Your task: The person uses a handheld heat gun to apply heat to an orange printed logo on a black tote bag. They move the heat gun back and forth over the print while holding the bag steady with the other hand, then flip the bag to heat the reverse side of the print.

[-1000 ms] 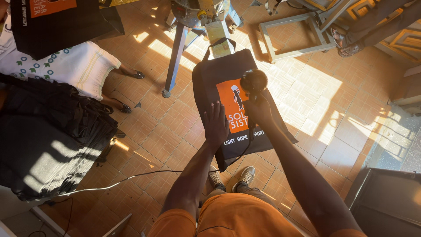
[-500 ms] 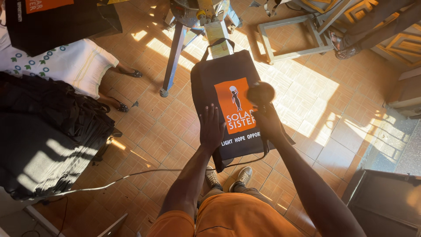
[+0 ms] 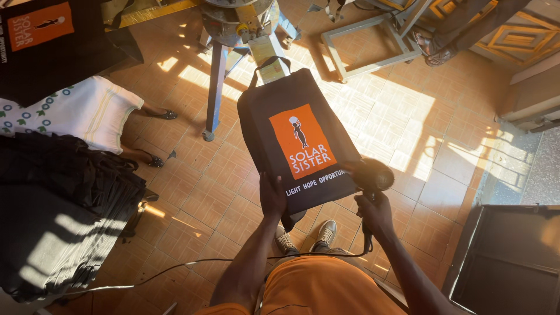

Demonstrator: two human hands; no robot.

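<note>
A black cloth bag (image 3: 262,125) with an orange printed patch (image 3: 302,142) hangs flat in front of me above the tiled floor. My left hand (image 3: 272,198) grips its lower edge. My right hand (image 3: 373,213) is closed around the handle of a black hair dryer (image 3: 373,178), whose round head sits at the bag's lower right corner, touching or just off the cloth. A thin cable (image 3: 175,267) trails from the dryer across the floor to the left. My shoes (image 3: 306,236) show below the bag.
A stack of black bags (image 3: 58,216) lies at left, another printed black bag (image 3: 52,44) at top left. A seated person in a patterned skirt (image 3: 76,114) is near it. A metal stand (image 3: 219,70) and wooden frame (image 3: 373,41) stand behind; a dark box (image 3: 513,256) at lower right.
The bag has shifted so its patch shows in full. My right hand and the dryer have moved from the patch's top right down to the bag's lower right corner.
</note>
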